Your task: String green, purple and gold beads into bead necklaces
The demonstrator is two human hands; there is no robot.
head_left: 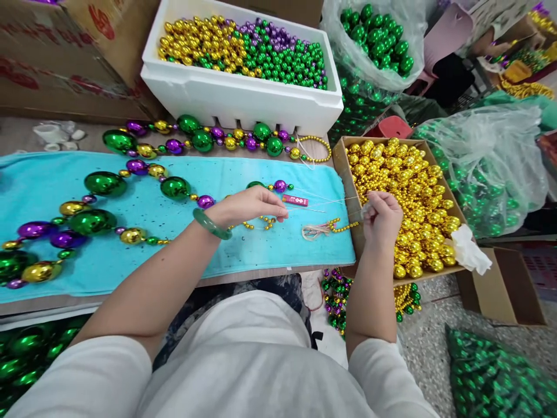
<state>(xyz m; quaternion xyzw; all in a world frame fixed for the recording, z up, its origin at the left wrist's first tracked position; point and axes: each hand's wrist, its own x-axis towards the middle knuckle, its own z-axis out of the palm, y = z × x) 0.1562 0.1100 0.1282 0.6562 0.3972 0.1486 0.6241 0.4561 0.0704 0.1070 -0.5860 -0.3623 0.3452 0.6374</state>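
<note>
A thin pale thread (335, 201) runs between my hands above a turquoise towel. My left hand (256, 206), with a green bangle at the wrist, pinches at the thread's left end. My right hand (383, 212) is closed on the other end, near the box of gold beads; a whitish bit shows by its fingers. Beneath the thread lies a small red printed item (295, 200), possibly a lighter. A strung bead garland (176, 187) of green, purple and gold beads lies on the towel, partly hidden behind my left hand. A bundle of pale string (314, 231) lies near small gold beads.
A white foam box (239, 87) of sorted beads stands behind the towel (261, 255). At right is a cardboard box (342, 157) of gold beads. Bags of green beads (378, 40) stand around. A second garland (202, 140) lies along the back. Part of another person shows top right.
</note>
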